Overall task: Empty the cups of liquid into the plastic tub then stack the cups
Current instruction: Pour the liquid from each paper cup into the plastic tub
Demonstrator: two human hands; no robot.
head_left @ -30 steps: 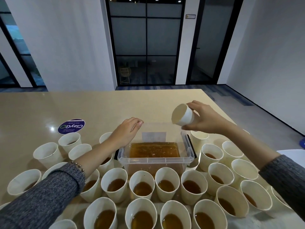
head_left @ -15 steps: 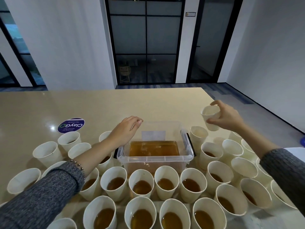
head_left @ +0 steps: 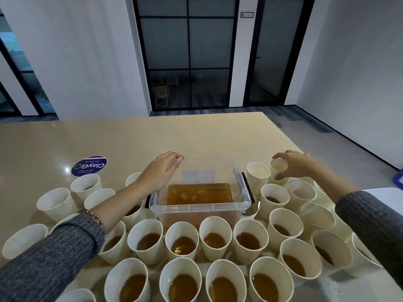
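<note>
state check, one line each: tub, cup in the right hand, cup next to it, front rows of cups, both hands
plastic tub: lid off, amber liquid inside.
held cup: upright, looks empty.
neighbouring cup: upright on the table, looks empty.
front cups: upright, unstacked, part-filled with amber liquid.
left hand: rests on the tub's left rim, fingers curled.
right hand: grips the held cup.

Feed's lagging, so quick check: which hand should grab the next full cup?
Right, probably. The right hand is just setting down an empty cup, with full cups directly below it. The left hand rests on the tub rim, steadying it.
</note>
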